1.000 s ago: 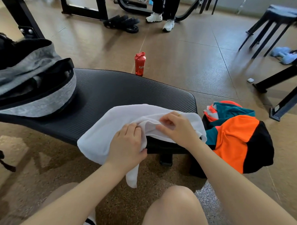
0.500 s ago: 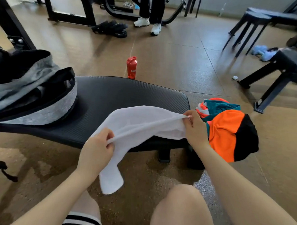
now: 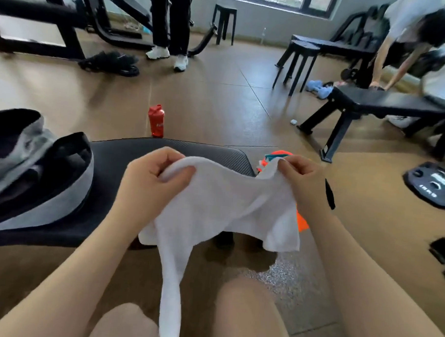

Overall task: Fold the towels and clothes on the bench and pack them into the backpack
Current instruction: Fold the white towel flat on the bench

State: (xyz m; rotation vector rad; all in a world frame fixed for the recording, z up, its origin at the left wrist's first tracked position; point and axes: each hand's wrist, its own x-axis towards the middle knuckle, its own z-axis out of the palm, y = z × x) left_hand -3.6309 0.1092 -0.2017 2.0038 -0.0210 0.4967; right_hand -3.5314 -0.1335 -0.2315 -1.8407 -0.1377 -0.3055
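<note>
A white towel (image 3: 222, 206) hangs in the air in front of me, above the near edge of the black bench (image 3: 130, 159). My left hand (image 3: 152, 180) grips its top left edge and my right hand (image 3: 300, 176) grips its top right edge. One corner of the towel droops down between my knees. An orange, teal and black garment (image 3: 302, 224) lies at the bench's right end, mostly hidden behind the towel and my right hand. The grey and black backpack (image 3: 37, 175) sits open on the bench's left end.
A red bottle (image 3: 156, 121) stands on the floor behind the bench. A second black bench (image 3: 387, 104) with a person leaning on it is at the right. A weight plate (image 3: 432, 185) lies on the floor at right. Another person's legs (image 3: 171, 26) stand at the back.
Both hands have lifted the towel off the bench and hold it up by its top edge. The head view has tilted up, showing more of the room.
</note>
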